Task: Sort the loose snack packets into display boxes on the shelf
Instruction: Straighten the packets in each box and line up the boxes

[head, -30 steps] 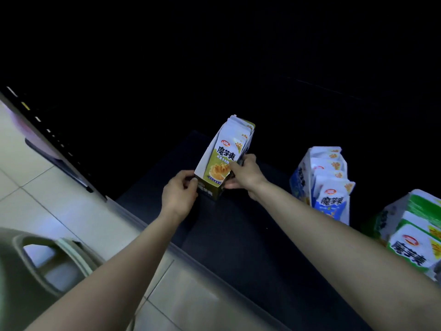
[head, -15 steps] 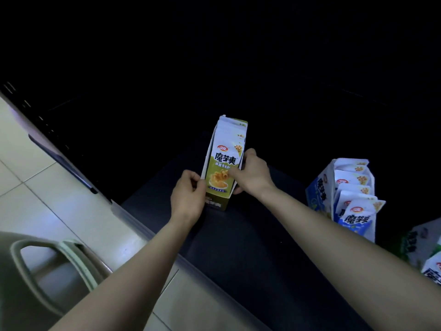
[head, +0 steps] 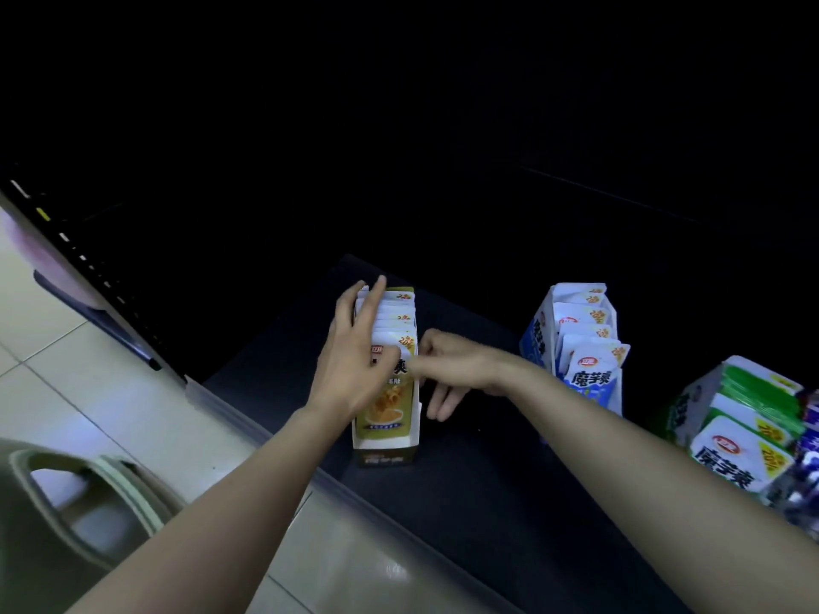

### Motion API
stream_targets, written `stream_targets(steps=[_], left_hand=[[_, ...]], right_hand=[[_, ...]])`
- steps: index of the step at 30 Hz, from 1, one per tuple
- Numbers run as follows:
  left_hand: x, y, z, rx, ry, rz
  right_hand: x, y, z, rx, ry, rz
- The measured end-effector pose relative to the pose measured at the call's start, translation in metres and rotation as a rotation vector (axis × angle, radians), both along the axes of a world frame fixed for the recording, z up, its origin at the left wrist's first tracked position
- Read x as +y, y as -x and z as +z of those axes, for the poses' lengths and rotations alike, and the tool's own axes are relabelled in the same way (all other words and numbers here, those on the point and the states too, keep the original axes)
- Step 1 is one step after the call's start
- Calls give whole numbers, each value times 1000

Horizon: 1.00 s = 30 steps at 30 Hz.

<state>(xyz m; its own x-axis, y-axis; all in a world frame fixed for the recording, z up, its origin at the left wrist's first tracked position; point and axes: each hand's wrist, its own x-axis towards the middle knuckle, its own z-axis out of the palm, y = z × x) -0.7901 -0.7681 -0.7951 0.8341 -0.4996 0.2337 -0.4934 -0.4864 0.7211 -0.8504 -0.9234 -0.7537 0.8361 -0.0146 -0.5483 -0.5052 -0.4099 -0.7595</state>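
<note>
- Looking down at the dark shelf [head: 465, 502] on my feed, I see the olive-yellow display box [head: 384, 446] standing upright near the front edge. It's packed with a row of white-topped snack packets [head: 396, 314] on end.
- The left hand [head: 354, 370] lies over the left part of that row. Its fingers are straight and a bit spread, the palm is over the front packet, and the fingertips reach the ones at the back.
- The right hand [head: 461, 370] comes in from the right side of the box, with its upper fingertips at the front packet's right edge. The lower fingers curl down just beside the box wall. It's blurry there, so I can't tell if it's pinching the packet or only touching it.
- Well apart to the right there's a blue display box [head: 537, 343], also full, with the front packet leaning forward.
- Further right, at the frame edge, sits a green display box [head: 689, 407] with packets in it too.
- A pale tiled floor [head: 88, 392] runs along the left, and a grey basket [head: 26, 525] is in the bottom-left corner.
</note>
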Motion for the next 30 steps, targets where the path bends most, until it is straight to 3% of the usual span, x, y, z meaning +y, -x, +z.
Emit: stream_targets(steps=[3,6,14,23,30], left_hand=[[5,1,0,-9,-4,-4],[6,3,4,12,9,-12],[15,9,2,-29,-16,-74],[18,12,0,-47,-23,-93],[22,15,-2,-48,-49,-81]], right_hand=[[-11,-13,2,-291,55,-230],[-9,-25,-1,-500,4,-229],[-8,-24,-9,-589,-18,-331],[-10,-34,3,-498,0,-460],[-3,-32,-4,-628,54,-429]])
